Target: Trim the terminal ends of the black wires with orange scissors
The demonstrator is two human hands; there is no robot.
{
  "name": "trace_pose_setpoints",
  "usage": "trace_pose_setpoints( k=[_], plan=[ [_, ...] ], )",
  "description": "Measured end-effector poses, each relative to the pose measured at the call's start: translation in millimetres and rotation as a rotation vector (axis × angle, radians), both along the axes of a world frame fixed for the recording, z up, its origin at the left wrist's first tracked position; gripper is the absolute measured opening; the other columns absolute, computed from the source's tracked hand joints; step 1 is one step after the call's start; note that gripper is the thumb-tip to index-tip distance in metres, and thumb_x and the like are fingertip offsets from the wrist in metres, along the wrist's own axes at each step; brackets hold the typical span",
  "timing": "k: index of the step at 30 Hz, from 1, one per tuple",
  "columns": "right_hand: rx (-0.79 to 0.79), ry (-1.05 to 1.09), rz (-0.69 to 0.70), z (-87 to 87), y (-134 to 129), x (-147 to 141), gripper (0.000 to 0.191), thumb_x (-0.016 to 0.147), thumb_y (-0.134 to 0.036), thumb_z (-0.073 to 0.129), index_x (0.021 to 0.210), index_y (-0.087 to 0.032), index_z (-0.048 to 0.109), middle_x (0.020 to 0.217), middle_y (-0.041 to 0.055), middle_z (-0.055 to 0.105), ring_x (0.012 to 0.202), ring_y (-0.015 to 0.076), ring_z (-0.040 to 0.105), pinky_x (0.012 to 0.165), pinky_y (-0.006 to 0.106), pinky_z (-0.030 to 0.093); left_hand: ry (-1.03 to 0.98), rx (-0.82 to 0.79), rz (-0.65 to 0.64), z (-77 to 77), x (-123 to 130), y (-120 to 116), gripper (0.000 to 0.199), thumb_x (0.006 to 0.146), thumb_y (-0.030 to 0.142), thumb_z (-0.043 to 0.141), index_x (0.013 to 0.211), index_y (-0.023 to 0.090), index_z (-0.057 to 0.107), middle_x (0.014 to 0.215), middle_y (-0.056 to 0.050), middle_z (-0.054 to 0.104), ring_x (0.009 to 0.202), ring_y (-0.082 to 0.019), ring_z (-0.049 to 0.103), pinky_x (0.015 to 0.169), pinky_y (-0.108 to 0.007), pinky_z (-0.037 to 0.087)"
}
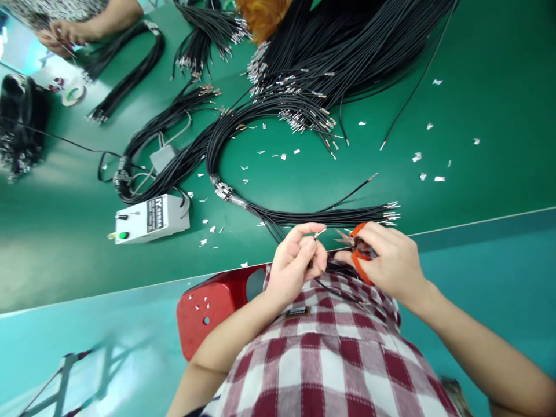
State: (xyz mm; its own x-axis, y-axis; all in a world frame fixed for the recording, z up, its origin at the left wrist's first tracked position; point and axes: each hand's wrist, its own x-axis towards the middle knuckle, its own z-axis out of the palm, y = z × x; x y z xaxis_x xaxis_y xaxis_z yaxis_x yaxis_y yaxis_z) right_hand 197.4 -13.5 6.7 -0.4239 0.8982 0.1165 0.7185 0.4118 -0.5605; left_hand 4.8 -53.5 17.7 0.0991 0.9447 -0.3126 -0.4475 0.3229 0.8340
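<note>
Between thumb and fingers, my left hand (299, 258) pinches a black cable near its stripped end (320, 234), where pale wires stick out. The rest of that cable hangs down over my lap. My right hand (393, 260) is wrapped round orange-handled scissors (361, 252), whose parted blades point left at the cable end, a small gap away. Just beyond both hands, a bundle of black cables (304, 218) lies along the table edge with stripped ends on the right. One cable (354, 190) strays from that bundle.
White scraps (417, 157) are scattered on the green table (490, 179). Large cable piles (369, 52) lie at the back. A white switch box (153, 220) stands at left, near a roll of tape (73, 94). A co-worker's hands (65, 35) work at the far left. A red stool (208, 313) is beside me.
</note>
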Motion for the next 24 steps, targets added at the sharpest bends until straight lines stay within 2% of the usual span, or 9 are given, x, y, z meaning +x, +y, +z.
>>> trace_pose_setpoints(
  k=[4,7,18,24],
  plan=[
    [0.224,-0.089,0.041,-2.4,1,-5,0.031,0.085,-0.046,0.068,0.072,-0.019,0.064,0.068,0.0026,0.067,0.059,0.0157,0.055,0.063,0.032,0.033,-0.083,0.008,-0.001,0.1,0,1,0.031,0.093,0.037,0.062,0.116,0.016,0.058,0.060,0.003,0.058,0.040,-0.004,0.028,0.038,-0.017,0.018],
    [0.312,-0.080,0.047,-3.1,3,-9,0.030,0.085,-0.044,0.069,0.070,-0.019,0.065,0.066,0.0015,0.067,0.058,0.0150,0.054,0.063,0.032,0.032,-0.122,0.021,-0.014,0.4,0,2,0.032,0.093,0.037,0.061,0.117,0.016,0.057,0.060,0.003,0.058,0.040,-0.003,0.028,0.038,-0.016,0.017],
    [0.355,-0.093,0.058,0.6,5,-12,0.030,0.088,-0.040,0.066,0.066,-0.019,0.066,0.061,-0.0002,0.065,0.053,0.0144,0.050,0.062,0.031,0.031,-0.108,-0.001,-0.049,0.6,1,1,0.030,0.094,0.037,0.060,0.118,0.018,0.057,0.060,0.005,0.058,0.039,-0.002,0.028,0.041,-0.017,0.020],
    [0.376,-0.119,0.059,-3.0,4,-11,0.034,0.089,-0.041,0.065,0.063,-0.019,0.063,0.058,-0.0003,0.063,0.052,0.0142,0.048,0.061,0.031,0.031,-0.134,0.006,-0.045,-1.5,1,2,0.029,0.094,0.035,0.061,0.117,0.018,0.059,0.060,0.003,0.058,0.040,-0.003,0.028,0.038,-0.016,0.017]
  ],
)
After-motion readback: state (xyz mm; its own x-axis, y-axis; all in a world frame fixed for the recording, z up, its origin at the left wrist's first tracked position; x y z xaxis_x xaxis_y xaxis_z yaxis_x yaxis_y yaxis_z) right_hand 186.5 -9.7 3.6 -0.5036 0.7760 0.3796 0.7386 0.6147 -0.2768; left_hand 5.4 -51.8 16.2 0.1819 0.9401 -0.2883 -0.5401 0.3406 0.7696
